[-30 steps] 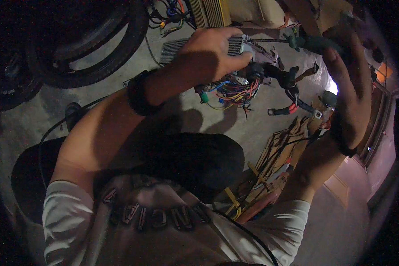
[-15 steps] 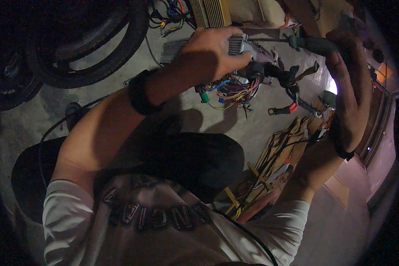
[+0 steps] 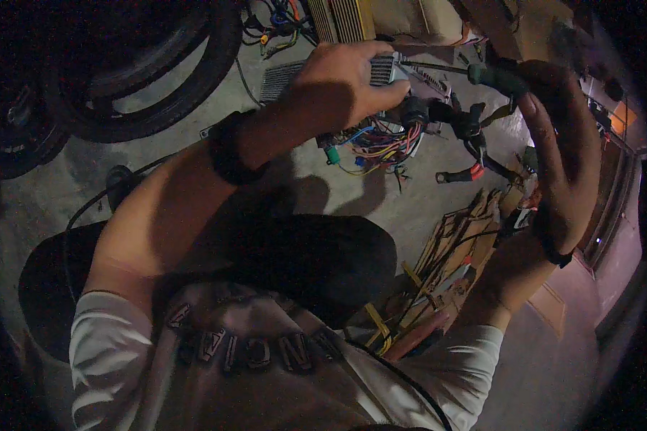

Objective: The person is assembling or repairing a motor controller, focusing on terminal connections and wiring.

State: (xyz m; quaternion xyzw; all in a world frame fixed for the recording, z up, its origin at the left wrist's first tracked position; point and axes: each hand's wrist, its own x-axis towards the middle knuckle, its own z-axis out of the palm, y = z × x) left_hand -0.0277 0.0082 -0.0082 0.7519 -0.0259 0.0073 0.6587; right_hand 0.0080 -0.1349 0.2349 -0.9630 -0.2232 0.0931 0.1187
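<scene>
Screwdriver [image 3: 492,78] dipped slightly; R hand [image 3: 571,140] grip round it, L hand [image 3: 345,82] clamped on finned unit [image 3: 383,70]; shirt [image 3: 241,395] lettered.

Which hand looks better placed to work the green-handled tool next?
Probably the right hand: it grips the green-handled tool, which points at the metal box. The left hand is busy holding that box.
</scene>
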